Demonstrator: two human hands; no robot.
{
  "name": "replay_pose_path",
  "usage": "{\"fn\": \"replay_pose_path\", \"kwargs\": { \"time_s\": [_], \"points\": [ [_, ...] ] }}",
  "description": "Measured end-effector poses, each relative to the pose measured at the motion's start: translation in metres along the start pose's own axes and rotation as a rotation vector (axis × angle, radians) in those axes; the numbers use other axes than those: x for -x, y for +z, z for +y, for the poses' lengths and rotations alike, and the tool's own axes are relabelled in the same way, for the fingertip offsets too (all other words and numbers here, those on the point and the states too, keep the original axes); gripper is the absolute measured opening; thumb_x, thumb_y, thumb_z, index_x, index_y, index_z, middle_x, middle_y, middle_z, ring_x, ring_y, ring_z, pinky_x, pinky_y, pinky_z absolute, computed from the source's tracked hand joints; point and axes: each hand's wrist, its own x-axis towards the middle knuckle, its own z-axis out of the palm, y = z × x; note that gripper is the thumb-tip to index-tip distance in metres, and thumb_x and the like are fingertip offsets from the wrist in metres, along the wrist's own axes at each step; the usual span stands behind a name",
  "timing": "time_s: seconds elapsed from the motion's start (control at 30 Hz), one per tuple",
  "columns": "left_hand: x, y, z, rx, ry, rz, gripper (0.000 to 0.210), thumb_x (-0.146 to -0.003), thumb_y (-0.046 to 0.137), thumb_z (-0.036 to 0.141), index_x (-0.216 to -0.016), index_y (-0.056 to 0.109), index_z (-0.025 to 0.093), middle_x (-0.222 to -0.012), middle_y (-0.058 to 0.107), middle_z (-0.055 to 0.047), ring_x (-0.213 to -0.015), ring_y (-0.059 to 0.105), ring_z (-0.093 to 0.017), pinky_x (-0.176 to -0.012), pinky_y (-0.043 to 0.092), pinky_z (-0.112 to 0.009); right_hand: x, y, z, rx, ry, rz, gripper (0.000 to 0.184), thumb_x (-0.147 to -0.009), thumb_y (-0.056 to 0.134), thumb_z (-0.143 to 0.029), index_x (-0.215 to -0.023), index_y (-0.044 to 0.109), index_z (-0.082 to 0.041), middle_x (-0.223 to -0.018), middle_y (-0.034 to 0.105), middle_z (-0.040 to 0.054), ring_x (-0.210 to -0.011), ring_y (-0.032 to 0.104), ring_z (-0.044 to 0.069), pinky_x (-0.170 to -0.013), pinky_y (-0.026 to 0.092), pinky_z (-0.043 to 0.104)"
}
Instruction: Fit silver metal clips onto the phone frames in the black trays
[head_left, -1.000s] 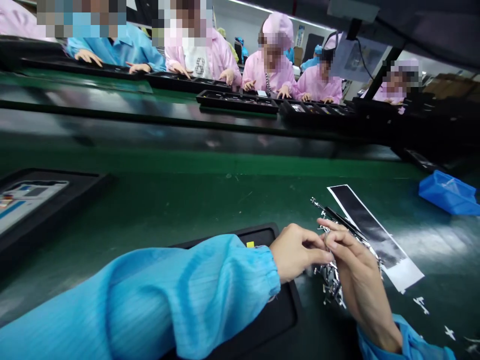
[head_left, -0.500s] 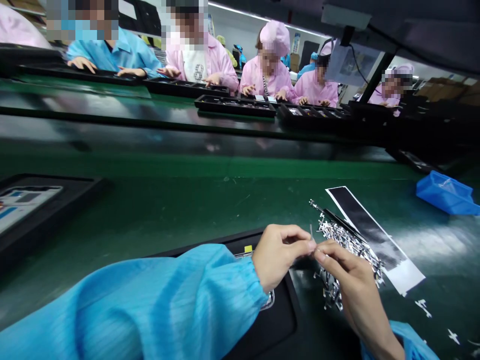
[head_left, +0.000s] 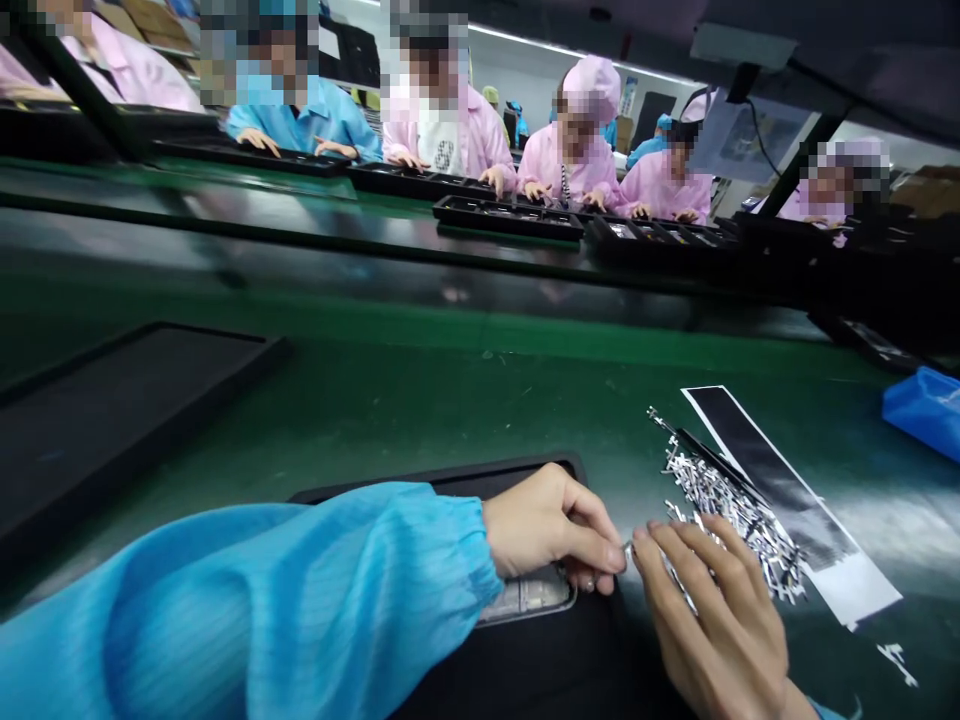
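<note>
My left hand (head_left: 559, 525) is closed in a pinch, with a small silvery metal piece (head_left: 628, 549) at its fingertips. Close on the right, my right hand (head_left: 716, 600) has its fingers bent together, the tips beside that piece; its thumb is hidden and I cannot make out what it grips. A pile of small silvery metal pieces (head_left: 739, 510) lies just beyond the right hand. Under my left wrist, a flat device part with a clear rounded edge (head_left: 529, 597) rests in a black tray (head_left: 517, 670), partly covered by my sleeve.
A black-and-white strip (head_left: 780, 480) lies right of the pile, with a few loose metal pieces (head_left: 896, 662) nearer me. A blue bin (head_left: 926, 408) is at the right edge. Another black tray (head_left: 135, 400) sits on the left. Co-workers (head_left: 450, 130) sit across the green bench (head_left: 420, 390).
Both hands have come lower and nearer me, and my right hand has turned its back upward. The thin strip sticking up from the left fingertips no longer shows. The view has shifted left.
</note>
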Motion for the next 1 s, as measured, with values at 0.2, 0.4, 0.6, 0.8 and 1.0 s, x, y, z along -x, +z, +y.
{"fn": "replay_pose_path", "kwargs": {
  "time_s": [0.2,0.4,0.6,0.8,1.0],
  "points": [
    [0.009,0.008,-0.003,-0.312,0.191,0.260,0.005,-0.060,0.060,0.015,-0.060,0.062,0.011,-0.054,0.051,0.003,-0.055,0.045,-0.009,-0.056,0.034,-0.020,-0.007,-0.002,-0.001,-0.869,0.735,-0.070,0.013,-0.079,0.044,-0.021,-0.084,0.056,-0.022,-0.079,0.056,0.0026,-0.074,0.052,0.015,-0.067,0.041,0.029],
    [0.016,0.013,-0.007,-0.687,0.397,0.306,0.010,-0.070,0.054,0.012,-0.067,0.063,0.015,-0.062,0.054,0.002,-0.063,0.048,-0.010,-0.061,0.035,-0.021,-0.012,-0.002,0.001,-1.297,0.993,-0.262,0.023,-0.076,0.047,-0.036,-0.064,0.056,-0.019,-0.066,0.052,0.0013,-0.065,0.047,0.013,-0.060,0.035,0.025],
    [0.022,0.016,-0.009,-0.930,0.557,0.324,0.013,-0.075,0.051,0.011,-0.070,0.062,0.016,-0.067,0.056,0.000,-0.068,0.048,-0.011,-0.065,0.035,-0.022,-0.016,-0.007,0.004,-1.504,1.027,-0.336,0.024,-0.074,0.048,-0.035,-0.060,0.055,-0.018,-0.063,0.051,0.0025,-0.064,0.047,0.014,-0.062,0.035,0.026],
    [0.022,0.021,-0.005,-0.839,0.541,0.260,0.013,-0.074,0.053,0.009,-0.068,0.064,0.014,-0.065,0.056,0.001,-0.066,0.049,-0.009,-0.065,0.036,-0.019,-0.021,-0.003,0.002,-1.540,0.971,-0.341,0.023,-0.073,0.049,-0.035,-0.058,0.054,-0.018,-0.058,0.049,0.0012,-0.059,0.045,0.012,-0.058,0.036,0.024],
    [0.029,0.013,0.009,-0.523,0.283,0.251,0.006,-0.066,0.059,0.012,-0.061,0.063,0.013,-0.057,0.052,0.004,-0.056,0.047,-0.008,-0.054,0.034,-0.017,0.017,-0.020,0.018,-1.101,0.934,-0.183,0.019,-0.077,0.046,-0.031,-0.064,0.055,-0.021,-0.068,0.054,0.0011,-0.066,0.052,0.015,-0.058,0.041,0.026]
  ]
}}
